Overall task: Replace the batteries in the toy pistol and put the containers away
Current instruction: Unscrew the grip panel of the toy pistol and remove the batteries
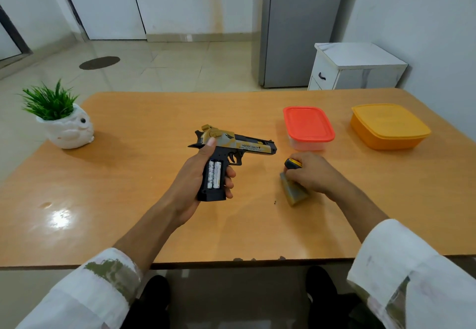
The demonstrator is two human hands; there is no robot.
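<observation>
Currently left hand (pixel 195 174) grips toy pistol (pixel 239 144) above surface (pixel 154 174), batteries (pixel 214 175) exposed, barrel pointing right. Right hand (pixel 313 174) fingers (pixel 292 174) curled round screwdriver (pixel 293 164), resting by loose battery cover (pixel 295 193), just right of grip.

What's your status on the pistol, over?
Left hand grips pistol, two batteries seated, bay uncovered. Right hand holds screwdriver by cover on table. Red-lidded container and yellow container lidded, nothing in the way.
</observation>
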